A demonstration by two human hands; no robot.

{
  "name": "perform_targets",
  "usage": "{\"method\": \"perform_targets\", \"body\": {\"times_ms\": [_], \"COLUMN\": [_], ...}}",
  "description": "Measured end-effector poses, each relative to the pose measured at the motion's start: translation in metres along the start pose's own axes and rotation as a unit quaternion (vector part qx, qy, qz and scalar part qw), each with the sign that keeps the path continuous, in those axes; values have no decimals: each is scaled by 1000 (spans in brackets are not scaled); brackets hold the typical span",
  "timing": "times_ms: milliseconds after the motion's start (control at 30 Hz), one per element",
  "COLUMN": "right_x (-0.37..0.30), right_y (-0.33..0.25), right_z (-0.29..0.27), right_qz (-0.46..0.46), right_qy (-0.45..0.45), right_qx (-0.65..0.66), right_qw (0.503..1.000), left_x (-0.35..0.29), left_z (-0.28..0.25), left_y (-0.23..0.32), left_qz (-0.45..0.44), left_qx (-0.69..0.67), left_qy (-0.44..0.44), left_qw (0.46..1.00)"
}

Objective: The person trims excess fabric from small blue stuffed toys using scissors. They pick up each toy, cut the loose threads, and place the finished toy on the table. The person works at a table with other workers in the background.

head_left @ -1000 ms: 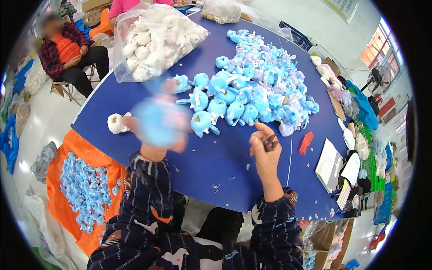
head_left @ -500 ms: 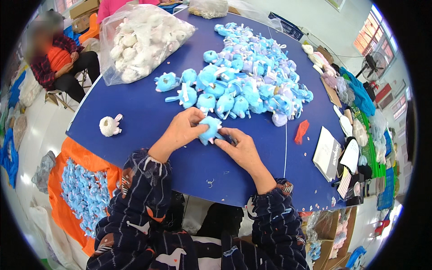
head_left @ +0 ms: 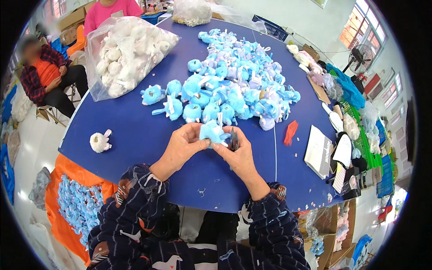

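My left hand (head_left: 179, 147) is closed on a small fluffy blue plush piece (head_left: 210, 131), held just above the table. The fingers of my right hand (head_left: 240, 158) pinch the right side of that plush. Between the right thumb and fingers also sits a small dark tool (head_left: 234, 140) that looks like thread snips; much of it is hidden. Just beyond my hands lies a big heap of blue and lilac plush pieces (head_left: 238, 85) with ribbon loops. A single white plush piece (head_left: 99, 141) with pink-lined ears rests off to the left.
The blue table (head_left: 135, 135) bears a clear bag (head_left: 130, 54) of white plush, a red mesh scrap (head_left: 290, 132) and a white booklet (head_left: 318, 150). An orange sack (head_left: 54, 193) of blue pieces stands at the lower left. A seated person (head_left: 49, 74) is at far left, another in pink (head_left: 112, 11) behind the bag.
The plush has turned in my fingers, and a white ribbon now points up from it. The dark tool has come into sight in my right hand. The whole view has shifted slightly.
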State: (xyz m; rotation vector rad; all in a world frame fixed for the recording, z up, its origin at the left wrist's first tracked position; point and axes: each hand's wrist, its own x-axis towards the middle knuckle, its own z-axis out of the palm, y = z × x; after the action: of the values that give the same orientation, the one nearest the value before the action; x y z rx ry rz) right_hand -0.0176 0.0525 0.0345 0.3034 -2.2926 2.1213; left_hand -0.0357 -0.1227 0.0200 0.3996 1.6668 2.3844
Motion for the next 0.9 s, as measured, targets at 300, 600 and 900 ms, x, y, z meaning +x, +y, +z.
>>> {"method": "perform_targets", "body": {"times_ms": [300, 600, 900], "right_x": [-6, -7, -4], "right_y": [1, -7, -10], "right_z": [1, -8, 0], "right_qz": [-94, -103, -45], "right_qy": [20, -37, -23], "right_qx": [-17, -130, -41], "right_qw": [995, 985, 998], "left_x": [-4, -6, -5], "left_z": [3, 13, 4], "left_y": [-5, 11, 3], "left_qz": [82, 64, -6], "left_qx": [-10, 22, -113], "left_qy": [-23, -77, -6], "left_qw": [996, 995, 994]}}
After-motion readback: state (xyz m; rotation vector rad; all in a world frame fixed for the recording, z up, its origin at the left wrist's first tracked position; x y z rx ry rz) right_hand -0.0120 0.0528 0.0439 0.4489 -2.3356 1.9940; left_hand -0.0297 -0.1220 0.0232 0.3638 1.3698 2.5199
